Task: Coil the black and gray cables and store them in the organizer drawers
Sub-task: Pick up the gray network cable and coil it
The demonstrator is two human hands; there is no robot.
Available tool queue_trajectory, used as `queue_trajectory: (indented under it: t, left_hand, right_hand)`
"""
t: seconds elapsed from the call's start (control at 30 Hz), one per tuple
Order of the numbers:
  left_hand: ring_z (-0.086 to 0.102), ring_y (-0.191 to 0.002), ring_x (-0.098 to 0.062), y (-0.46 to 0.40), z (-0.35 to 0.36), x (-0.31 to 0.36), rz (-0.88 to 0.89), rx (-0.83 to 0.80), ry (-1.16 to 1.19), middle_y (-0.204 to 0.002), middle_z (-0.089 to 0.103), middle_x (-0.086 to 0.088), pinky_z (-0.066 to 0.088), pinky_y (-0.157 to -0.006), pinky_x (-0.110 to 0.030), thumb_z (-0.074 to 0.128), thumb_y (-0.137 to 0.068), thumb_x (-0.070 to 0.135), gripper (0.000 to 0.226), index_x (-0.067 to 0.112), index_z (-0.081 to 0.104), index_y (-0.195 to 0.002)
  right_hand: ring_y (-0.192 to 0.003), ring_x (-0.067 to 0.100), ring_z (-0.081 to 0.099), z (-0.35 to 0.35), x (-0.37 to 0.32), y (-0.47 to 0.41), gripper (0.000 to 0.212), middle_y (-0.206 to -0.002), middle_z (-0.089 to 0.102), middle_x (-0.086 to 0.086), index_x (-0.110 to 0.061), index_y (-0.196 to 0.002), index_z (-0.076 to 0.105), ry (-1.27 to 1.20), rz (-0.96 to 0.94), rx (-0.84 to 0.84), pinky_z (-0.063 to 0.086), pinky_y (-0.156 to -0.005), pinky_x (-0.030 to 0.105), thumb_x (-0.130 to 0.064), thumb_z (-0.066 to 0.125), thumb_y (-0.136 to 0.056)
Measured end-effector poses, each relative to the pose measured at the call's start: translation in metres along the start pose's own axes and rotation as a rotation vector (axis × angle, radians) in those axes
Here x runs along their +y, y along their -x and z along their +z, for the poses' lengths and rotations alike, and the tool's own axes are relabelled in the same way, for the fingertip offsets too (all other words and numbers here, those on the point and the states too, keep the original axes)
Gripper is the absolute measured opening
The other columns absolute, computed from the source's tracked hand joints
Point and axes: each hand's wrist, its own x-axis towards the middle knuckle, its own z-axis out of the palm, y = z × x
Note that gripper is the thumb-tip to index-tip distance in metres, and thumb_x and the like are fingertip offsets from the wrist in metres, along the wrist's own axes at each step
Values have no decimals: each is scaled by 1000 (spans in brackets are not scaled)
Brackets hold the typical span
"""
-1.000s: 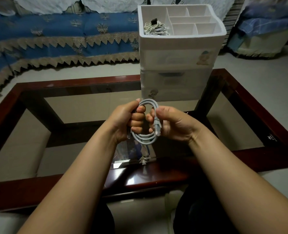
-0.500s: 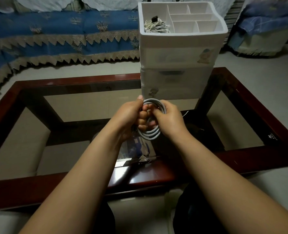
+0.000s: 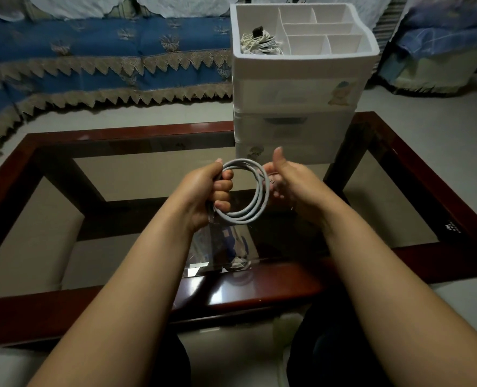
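Your hands above glass coffee table [image 3: 125,174], mid-span, nearer front rail; bare glass to left and right. White drawer organizer [image 3: 296,88] at far edge, just beyond hands, drawers shut. Your left hand [image 3: 203,191] fisted round gray cable [image 3: 255,203]: round coil, several loops, upright, facing you. Your right hand [image 3: 290,180] open, thumb up, fingers [image 3: 273,181] at coil's right side; contact unclear.

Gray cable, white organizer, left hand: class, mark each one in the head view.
gray cable [image 3: 255,212], head view, lower right curve of the coil.
white organizer [image 3: 296,69], head view, front wall below the top tray.
left hand [image 3: 203,191], head view, back of the closed hand.
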Motion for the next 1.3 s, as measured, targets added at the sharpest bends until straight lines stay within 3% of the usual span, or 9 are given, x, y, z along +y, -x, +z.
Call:
queue_trajectory:
  t: [0.1,0.23,0.33,0.5,0.6,0.7,0.87,1.03,1.3]
  left_hand:
    - [24,-38,-5,-2,0,-3,-14,1,9,-48,31,8,24,-35,-16,34,-102,36,41,16,45,-69]
    - [25,-38,-5,-5,0,-6,-19,17,-37,-48,32,8,24,-34,-16,33,-103,36,40,16,46,-70]
    - [24,-38,-5,-8,1,-8,-20,36,-107,-48,32,8,23,-34,-16,33,-103,36,40,17,45,-69]
    - [25,-34,-5,-14,-1,-10,-31,83,-160,-45,32,9,25,-31,-17,32,-103,34,39,16,45,-70]
    - [26,-35,-5,-17,-2,-11,-32,117,-175,-45,34,9,26,-32,-18,32,-103,35,40,16,46,-71]
    - [28,-36,-5,-18,-1,-13,-17,144,-254,-46,35,8,28,-37,-19,28,-104,39,42,17,45,-73]
    - [37,-48,-11,-17,11,-22,84,171,-518,-58,42,2,32,-49,-24,32,-100,50,49,14,53,-75]
    - [40,-45,-8,-15,14,-31,102,51,-642,-58,46,2,32,-43,-21,38,-95,57,52,11,57,-78]
    - [27,-38,-5,-13,11,-26,-54,-124,-334,-48,35,8,28,-39,-18,30,-100,52,48,13,48,-76]
  right_hand:
    - [-87,15,59,-18,8,-15,25,-102,65,4,-13,-112,61,199,5,195,52,-74,30,-22,40,-101]
    - [-125,27,44,-48,41,-41,69,-151,31,2,-33,-139,43,866,279,338,52,-82,35,11,45,-85]
    - [-139,33,22,-60,62,-49,59,-155,21,2,-34,-142,38,1103,357,231,34,-105,48,-9,55,-91]
    - [-112,30,49,-65,67,-54,30,-119,54,9,-18,-113,59,1196,368,321,45,-94,45,-35,62,-88]
    - [-100,29,55,-58,70,-55,34,-108,59,12,-11,-109,61,1219,517,307,48,-84,40,-40,56,-91]
    - [-73,18,55,-47,59,-51,33,-83,58,6,-6,-103,62,1017,425,326,45,-68,32,-36,51,-96]
    - [-50,11,39,-9,14,-14,30,-57,44,0,-13,-75,55,90,79,127,33,-46,20,-27,46,-100]
    - [-60,9,53,20,3,-4,12,-67,58,2,-6,-84,64,140,-66,138,45,-57,19,-14,60,-92]
    - [-64,11,55,22,2,1,14,-67,59,3,-10,-77,58,87,-100,53,47,-65,20,-6,61,-90]
